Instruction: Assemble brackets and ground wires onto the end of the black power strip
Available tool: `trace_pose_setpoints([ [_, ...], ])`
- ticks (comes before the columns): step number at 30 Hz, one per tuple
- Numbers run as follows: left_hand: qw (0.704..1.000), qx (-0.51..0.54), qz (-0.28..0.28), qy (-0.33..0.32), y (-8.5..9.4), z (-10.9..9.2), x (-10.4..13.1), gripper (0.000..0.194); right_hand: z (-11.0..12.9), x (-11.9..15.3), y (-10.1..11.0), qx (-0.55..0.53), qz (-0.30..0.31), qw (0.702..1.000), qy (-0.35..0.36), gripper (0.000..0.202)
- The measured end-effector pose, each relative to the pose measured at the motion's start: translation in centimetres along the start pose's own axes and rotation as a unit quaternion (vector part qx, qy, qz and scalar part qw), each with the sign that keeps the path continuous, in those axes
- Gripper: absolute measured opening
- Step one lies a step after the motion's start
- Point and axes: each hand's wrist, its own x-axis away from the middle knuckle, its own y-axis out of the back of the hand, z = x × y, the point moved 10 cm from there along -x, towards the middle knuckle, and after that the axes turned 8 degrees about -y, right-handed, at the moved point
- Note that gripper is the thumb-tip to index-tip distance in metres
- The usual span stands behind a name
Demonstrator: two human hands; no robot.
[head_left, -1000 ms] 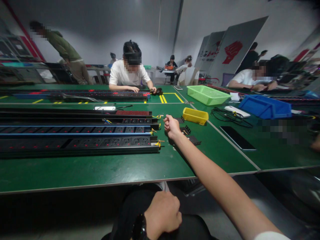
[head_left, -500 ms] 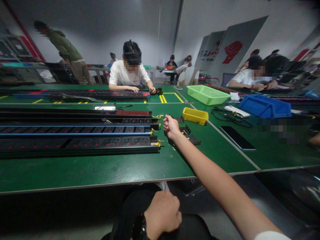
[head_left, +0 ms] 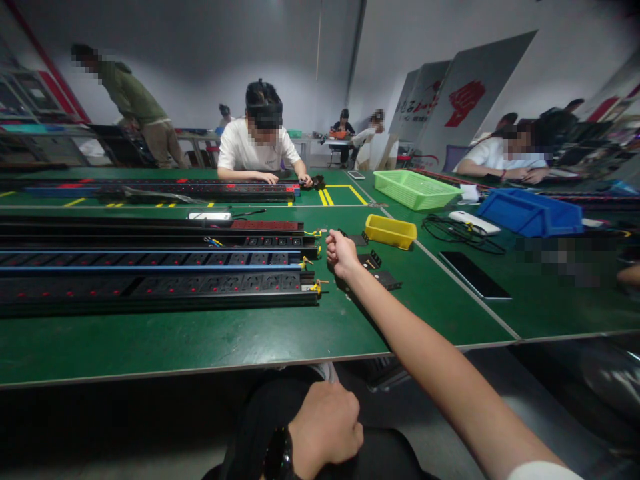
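Note:
My right hand (head_left: 343, 255) is closed at the right-hand ends of several long power strips; whatever its curled fingers hold, if anything, is hidden. Yellow-green wire ends poke out of the strips beside it. The nearest strip (head_left: 210, 287) has black sockets with red dots, and behind it lies a blue-edged strip (head_left: 165, 269). Just right of that hand, partly covered by the wrist, are small black metal brackets (head_left: 387, 280). Down on my lap rests my left hand (head_left: 327, 423), curled into a loose fist below a black watch (head_left: 279, 453), with nothing visible in it.
A yellow bin (head_left: 390, 232), a green basket (head_left: 417, 189) and a blue bin (head_left: 533, 212) stand to the right. A dark tablet (head_left: 474, 275) lies nearer, by a black cable (head_left: 453, 235). Across the green table (head_left: 175, 340), a co-worker (head_left: 260, 150) handles other strips.
Both my hands stay practically where they were. At the far right a seated person has shifted slightly, and someone behind has moved.

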Motion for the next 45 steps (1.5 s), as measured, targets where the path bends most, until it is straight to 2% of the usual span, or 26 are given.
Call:
trace_pose_setpoints([
  [45,1.000,0.003,0.006,0.004,0.12,-0.04,0.13,0.034,-0.24,0.14,-0.29,0.012,0.006,1.000,0.004,0.035],
])
